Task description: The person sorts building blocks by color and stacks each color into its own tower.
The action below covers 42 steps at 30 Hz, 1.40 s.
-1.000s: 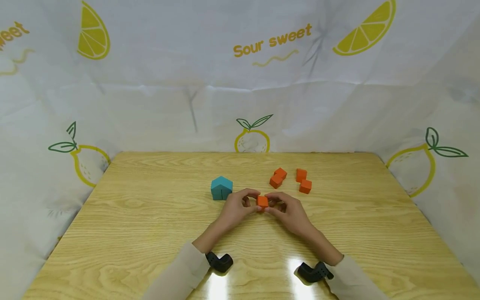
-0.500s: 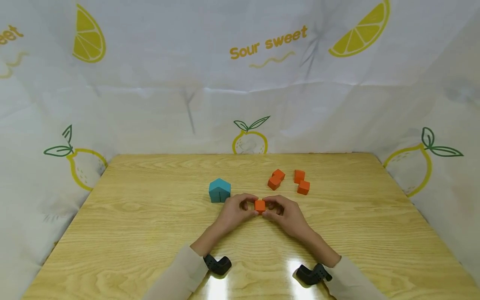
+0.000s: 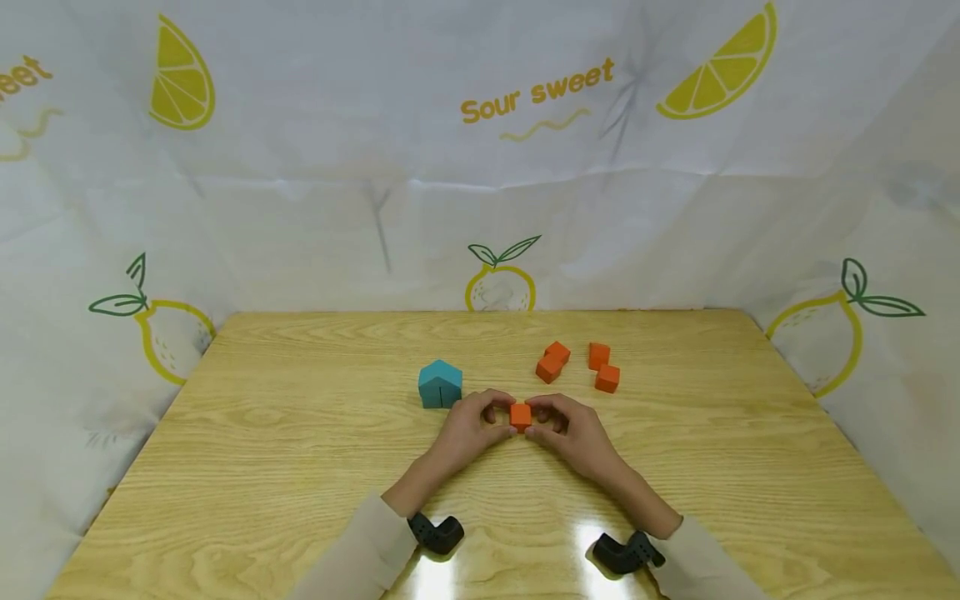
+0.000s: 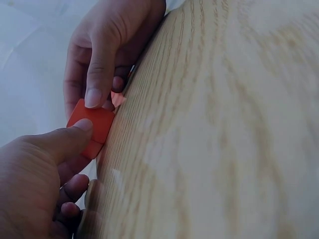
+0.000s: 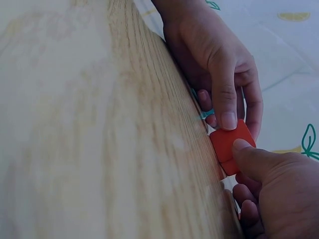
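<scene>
On the table, just left of the middle in the head view, my left hand point(image 3: 467, 427) pinches an orange cube-shaped block point(image 3: 521, 417) between thumb and forefinger. From the opposite side my right hand point(image 3: 576, 432) pinches the same block, thumb towards me and forefinger behind. Both wrist views show the thumbs pressed on one face of the orange block point(image 4: 102, 122), with a thin line across it near one end. The lower fingers of both hands curl inward beneath. A teal house-shaped block group point(image 3: 440, 385), with a dark seam down its front, stands beyond my left hand.
Two orange blocks point(image 3: 550, 368) sit touching behind the hands. Further right, two more orange blocks point(image 3: 607, 378) sit close together. The wooden table point(image 3: 300, 467) ends at a white lemon-print cloth point(image 3: 337, 242) at the back and sides.
The view has shifted slightly. The pinched orange block has come a little towards me and been squared up, with both hands keeping their pinch. The other blocks have stayed in place.
</scene>
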Motion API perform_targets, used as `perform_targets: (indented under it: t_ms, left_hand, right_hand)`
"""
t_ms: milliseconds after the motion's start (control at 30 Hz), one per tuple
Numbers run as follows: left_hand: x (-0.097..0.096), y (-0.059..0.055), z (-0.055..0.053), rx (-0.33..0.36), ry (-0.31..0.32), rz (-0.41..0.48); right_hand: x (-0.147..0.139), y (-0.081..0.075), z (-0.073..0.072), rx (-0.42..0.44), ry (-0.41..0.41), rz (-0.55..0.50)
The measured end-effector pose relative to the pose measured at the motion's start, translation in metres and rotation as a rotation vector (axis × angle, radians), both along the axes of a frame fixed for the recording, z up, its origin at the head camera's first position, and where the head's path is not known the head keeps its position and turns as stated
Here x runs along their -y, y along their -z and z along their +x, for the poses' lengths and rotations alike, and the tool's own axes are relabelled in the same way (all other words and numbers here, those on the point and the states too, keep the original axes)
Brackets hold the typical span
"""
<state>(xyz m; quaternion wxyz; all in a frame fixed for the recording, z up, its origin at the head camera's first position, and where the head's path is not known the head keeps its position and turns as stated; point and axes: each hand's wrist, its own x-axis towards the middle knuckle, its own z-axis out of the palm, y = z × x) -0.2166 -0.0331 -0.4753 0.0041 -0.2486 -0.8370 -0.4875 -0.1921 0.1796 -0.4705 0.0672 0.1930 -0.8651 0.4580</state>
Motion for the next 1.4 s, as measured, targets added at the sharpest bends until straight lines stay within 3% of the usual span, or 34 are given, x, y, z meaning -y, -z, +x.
perform_targets:
  t_ms: [533,767,1033,1400]
  left_hand:
    - [0.001,-0.001,0.002,-0.020,-0.009,-0.017]
    - [0.000,0.001,0.000,-0.020,-0.009,-0.016]
    - [0.000,0.000,-0.001,-0.029,0.006,-0.018]
    - [0.001,0.002,-0.002,-0.027,0.012,-0.006]
  right_hand:
    - [0.000,-0.003,0.000,0.014,-0.009,-0.022]
    - [-0.008,-0.011,-0.002,0.001,0.076,-0.073]
    - [-0.022,-0.048,0.005,-0.042,0.199,-0.118]
    - [-0.074,-0.018,-0.019,-0.014,0.375,-0.147]
